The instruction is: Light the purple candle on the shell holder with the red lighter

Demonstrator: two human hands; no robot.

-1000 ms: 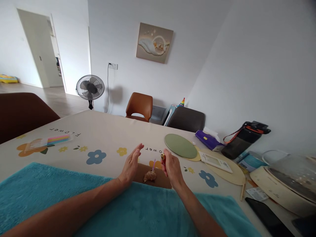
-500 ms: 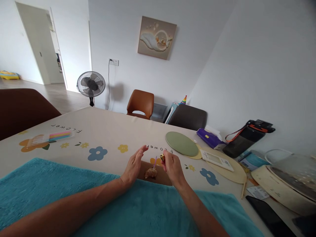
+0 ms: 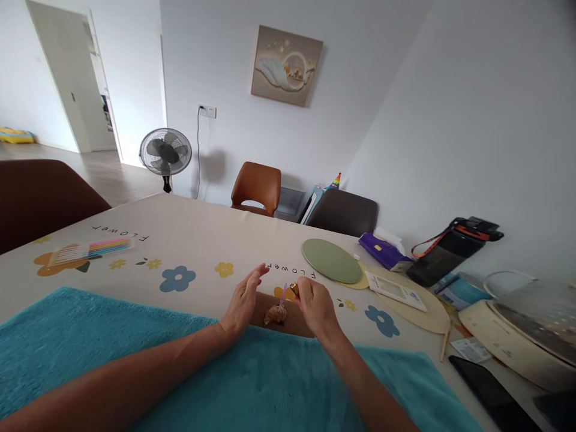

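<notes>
A small brown piece of food, perhaps bread or pastry [image 3: 275, 315], rests on a brown board [image 3: 294, 321] at the table's near edge. From its top stands a thin purple candle [image 3: 283, 294]. Just right of the candle, my right hand [image 3: 315, 303] is closed round a lighter [image 3: 294, 288], its metal end close to the candle tip; I cannot make out a flame. My left hand [image 3: 243, 303] is upright on the other side, fingers stretched out and holding nothing, like a screen beside the candle. A teal towel [image 3: 234, 378] lies under my forearms.
A pack of coloured candles [image 3: 92, 250] lies far left on the flowered tablecloth. To the right are a green round mat [image 3: 332, 261], a purple tissue pack [image 3: 382, 251], a dark bottle [image 3: 443, 255], a cream-coloured pot [image 3: 513, 336] and a phone [image 3: 488, 390].
My right hand has tilted slightly, bringing the lighter's end a little left, nearer the candle tip. My left hand has hardly moved.
</notes>
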